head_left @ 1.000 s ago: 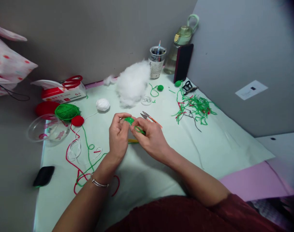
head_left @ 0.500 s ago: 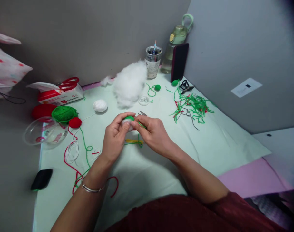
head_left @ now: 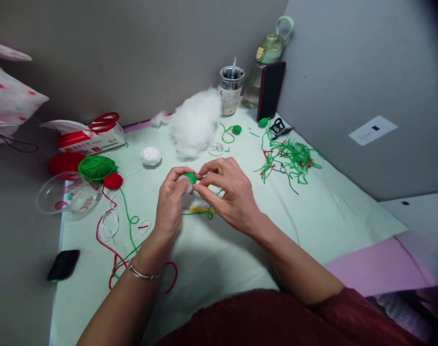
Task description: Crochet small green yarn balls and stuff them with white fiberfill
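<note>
A small green crocheted piece (head_left: 190, 178), with white stuffing (head_left: 185, 184) showing at its lower left side, is held up above the table. My left hand (head_left: 170, 199) is closed around it, thumb in front and fingers behind. The fingertips of my right hand (head_left: 229, 190) pinch the piece's right edge, the knuckles raised and the upper fingers spread a little. Green yarn shows by the right fingers. Just below the hands lies a yellow crochet hook (head_left: 201, 210) with green yarn (head_left: 210, 215) looped beside it; its ends are partly hidden.
Behind the hands sits a heap of white fibrefill (head_left: 195, 125). Yarn balls, green (head_left: 96, 168), red (head_left: 113, 181) and white (head_left: 151, 156), lie left near a clear plastic lid (head_left: 53, 199). Yarn scraps (head_left: 294, 161) pile up right, before a phone (head_left: 272, 91) and bottle (head_left: 255, 81).
My right hand has lifted and opened up its fingers somewhat, shifting to the piece's right edge. The green piece has turned in my left hand. Scissor blades seen behind the hands are now hidden.
</note>
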### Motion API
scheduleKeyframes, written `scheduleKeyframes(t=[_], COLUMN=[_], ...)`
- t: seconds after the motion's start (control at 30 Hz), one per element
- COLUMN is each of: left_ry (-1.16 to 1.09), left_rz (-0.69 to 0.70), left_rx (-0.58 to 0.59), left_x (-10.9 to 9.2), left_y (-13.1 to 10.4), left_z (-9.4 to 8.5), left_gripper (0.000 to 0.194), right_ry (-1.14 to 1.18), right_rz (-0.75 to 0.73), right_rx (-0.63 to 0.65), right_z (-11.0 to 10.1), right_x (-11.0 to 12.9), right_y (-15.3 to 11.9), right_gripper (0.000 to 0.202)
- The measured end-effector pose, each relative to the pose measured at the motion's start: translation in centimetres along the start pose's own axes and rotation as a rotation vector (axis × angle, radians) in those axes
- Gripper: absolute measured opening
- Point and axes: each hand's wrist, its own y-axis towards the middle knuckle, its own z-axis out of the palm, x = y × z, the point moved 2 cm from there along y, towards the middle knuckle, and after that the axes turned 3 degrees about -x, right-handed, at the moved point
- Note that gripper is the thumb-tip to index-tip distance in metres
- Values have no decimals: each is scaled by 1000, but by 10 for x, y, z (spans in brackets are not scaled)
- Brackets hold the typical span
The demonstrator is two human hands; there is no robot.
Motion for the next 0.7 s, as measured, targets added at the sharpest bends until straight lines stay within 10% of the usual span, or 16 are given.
scheduleKeyframes(t=[0.17,0.43,0.7], left_ry=[-41,-109,-140], left_rz=[-72,-72,-101], left_rx=[-11,-82,56], left_x=[-1,-2,-1], left_y=[-4,-6,-5], left_z=[2,2,4], left_gripper=[11,10,9], right_ry=[584,-32,-54], right_rz=[254,119,237], right_rx=[124,184,107], right_z=[0,8,8], right_x=[2,-9,-16], right_y=[2,-2,0], right_gripper=[21,3,13])
